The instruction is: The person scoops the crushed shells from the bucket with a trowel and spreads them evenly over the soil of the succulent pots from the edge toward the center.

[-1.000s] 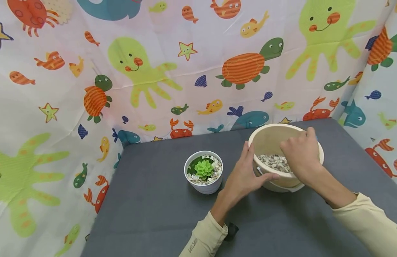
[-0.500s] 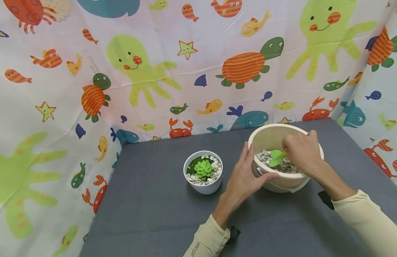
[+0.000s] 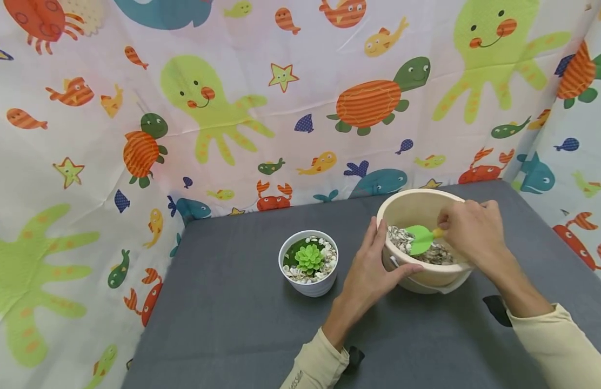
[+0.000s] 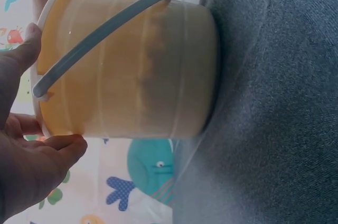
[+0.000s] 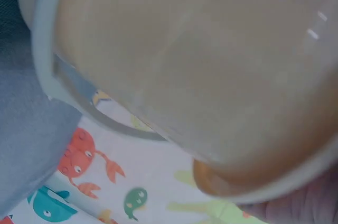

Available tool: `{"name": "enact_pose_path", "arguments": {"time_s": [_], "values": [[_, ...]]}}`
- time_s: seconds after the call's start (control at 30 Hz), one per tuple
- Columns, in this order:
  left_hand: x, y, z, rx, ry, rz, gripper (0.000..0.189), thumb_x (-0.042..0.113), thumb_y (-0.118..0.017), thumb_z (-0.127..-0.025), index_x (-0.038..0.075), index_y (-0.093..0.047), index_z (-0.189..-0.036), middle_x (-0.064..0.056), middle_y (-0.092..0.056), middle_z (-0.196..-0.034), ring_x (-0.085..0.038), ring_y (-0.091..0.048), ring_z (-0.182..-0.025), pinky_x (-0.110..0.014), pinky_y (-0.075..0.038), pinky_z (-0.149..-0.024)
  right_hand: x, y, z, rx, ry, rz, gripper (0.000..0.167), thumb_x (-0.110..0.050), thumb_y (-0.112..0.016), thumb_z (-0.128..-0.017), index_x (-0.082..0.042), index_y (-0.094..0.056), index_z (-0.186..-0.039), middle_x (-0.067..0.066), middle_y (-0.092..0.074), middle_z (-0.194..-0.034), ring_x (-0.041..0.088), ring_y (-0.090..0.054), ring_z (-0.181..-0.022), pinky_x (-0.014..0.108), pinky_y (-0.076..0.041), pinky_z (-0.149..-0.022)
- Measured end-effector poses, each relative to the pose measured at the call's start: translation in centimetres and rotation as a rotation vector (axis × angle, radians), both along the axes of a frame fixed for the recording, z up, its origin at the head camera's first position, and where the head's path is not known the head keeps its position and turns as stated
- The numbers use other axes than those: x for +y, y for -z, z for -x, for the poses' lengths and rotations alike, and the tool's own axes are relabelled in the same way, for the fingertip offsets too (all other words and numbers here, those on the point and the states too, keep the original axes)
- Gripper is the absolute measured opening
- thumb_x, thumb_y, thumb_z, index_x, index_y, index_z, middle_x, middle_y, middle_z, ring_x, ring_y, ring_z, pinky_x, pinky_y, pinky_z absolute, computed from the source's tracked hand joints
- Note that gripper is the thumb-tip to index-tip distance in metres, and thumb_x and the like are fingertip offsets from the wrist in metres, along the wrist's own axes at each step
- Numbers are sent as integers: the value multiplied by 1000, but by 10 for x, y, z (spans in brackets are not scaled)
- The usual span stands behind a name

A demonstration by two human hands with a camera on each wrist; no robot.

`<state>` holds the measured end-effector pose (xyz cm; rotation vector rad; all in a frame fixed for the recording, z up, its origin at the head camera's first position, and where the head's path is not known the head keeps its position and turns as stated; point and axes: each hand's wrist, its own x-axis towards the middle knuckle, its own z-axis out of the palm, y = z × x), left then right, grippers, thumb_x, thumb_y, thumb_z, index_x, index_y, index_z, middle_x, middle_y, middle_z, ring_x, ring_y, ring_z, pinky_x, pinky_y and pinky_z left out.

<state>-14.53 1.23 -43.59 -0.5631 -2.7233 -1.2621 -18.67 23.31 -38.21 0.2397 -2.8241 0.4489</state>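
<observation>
A cream bucket (image 3: 429, 277) stands on the right of the grey table, with grey-white pebbles or shell bits (image 3: 439, 254) inside. My left hand (image 3: 368, 270) holds its near left rim, thumb at the front and fingers along the side. The left wrist view shows the bucket (image 4: 121, 71) side-on, its handle hanging across the wall. In my right hand (image 3: 475, 232) is a small toy shovel (image 3: 419, 240), with a green blade and a yellow handle. The blade is over the pebbles, inside the bucket. The right wrist view is mostly filled by the bucket wall (image 5: 185, 65).
Left of the bucket stands a white pot (image 3: 310, 288) with a green succulent (image 3: 309, 258) and pale stones. A grey cloth (image 3: 232, 302) covers the table. Behind and to both sides hangs a curtain (image 3: 261, 124) printed with sea animals.
My right hand has shifted right within the bucket's opening. The shovel's green blade, hidden one second ago, now shows over the pebbles. My left hand keeps its place on the rim.
</observation>
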Motion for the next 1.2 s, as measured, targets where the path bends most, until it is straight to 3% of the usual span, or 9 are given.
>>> {"name": "enact_pose_path", "arguments": {"time_s": [0.07, 0.23, 0.47, 0.7, 1.03, 1.2], "values": [[1, 0, -1, 14, 4, 2, 107, 59, -79, -86, 23, -21, -168, -4, -13, -178, -26, -34, -159, -48, -45, -120, 3, -6, -5, -19, 30, 16, 5, -2, -74, -80, -2, -78, -80, 14, -72, -72, 35, -61, -75, 57, -32, -76], [4, 1, -1, 14, 15, 4, 107, 59, -78, -87, 22, -20, -169, -4, -12, -178, -25, -33, -160, -48, -44, -120, 11, -18, -17, -80, 97, 67, 12, -4, -75, -82, 3, -79, -90, 21, -75, -79, 38, -59, -78, 52, -29, -74], [4, 2, 0, 7, 18, 7, 105, 61, -76, -89, 24, -18, -169, -3, -10, -178, -26, -33, -159, -48, -46, -119, 22, -28, -31, -56, 160, 124, 15, -3, -76, -85, 8, -77, -95, 25, -73, -80, 34, -53, -72, 47, -25, -71], [2, 1, 0, -1, 9, 2, 104, 59, -77, -89, 23, -21, -169, -2, -11, -178, -25, -34, -159, -49, -45, -120, 26, -33, -34, -68, 175, 143, 19, -5, -76, -87, 10, -77, -99, 28, -74, -83, 33, -52, -70, 48, -26, -72], [0, 5, 2, 56, -23, -24, 107, 56, -84, -84, 20, -28, -167, -6, -23, -175, -25, -35, -158, -44, -44, -121, 22, -43, -37, -52, 210, 124, 17, -2, -75, -87, 12, -75, -97, 30, -72, -83, 39, -55, -77, 56, -28, -78], [-1, 6, 3, 81, -31, -28, 108, 54, -86, -82, 19, -29, -166, -7, -26, -174, -25, -37, -157, -44, -45, -120, 21, -48, -43, -39, 209, 140, 15, -3, -72, -90, 10, -76, -95, 28, -72, -81, 36, -55, -72, 50, -30, -74]]}}
